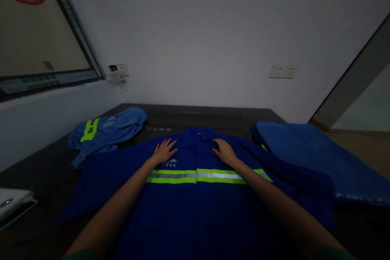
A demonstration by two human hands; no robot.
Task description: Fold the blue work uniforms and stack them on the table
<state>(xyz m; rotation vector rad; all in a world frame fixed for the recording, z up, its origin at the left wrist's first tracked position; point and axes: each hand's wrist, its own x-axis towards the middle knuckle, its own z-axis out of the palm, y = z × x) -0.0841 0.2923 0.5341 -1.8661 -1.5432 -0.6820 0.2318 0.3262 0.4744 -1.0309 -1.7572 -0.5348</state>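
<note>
A dark blue work jacket (183,207) lies spread out front side up, its collar toward the wall and its sleeves out to both sides. Yellow-green and silver reflective bands cross its chest. My left hand (163,151) rests flat on the left chest area, just above a small white logo, fingers spread. On the other side of the front opening, my right hand (224,151) lies on the cloth below the collar, fingers apart and slightly bent. Neither hand holds anything.
A crumpled lighter blue garment (122,126) with a yellow-green band lies at the back left of the dark table (195,110). Blue folded cloth (319,154) covers the right side. A white device (14,203) sits at the left edge. Beyond is a wall with sockets (283,71).
</note>
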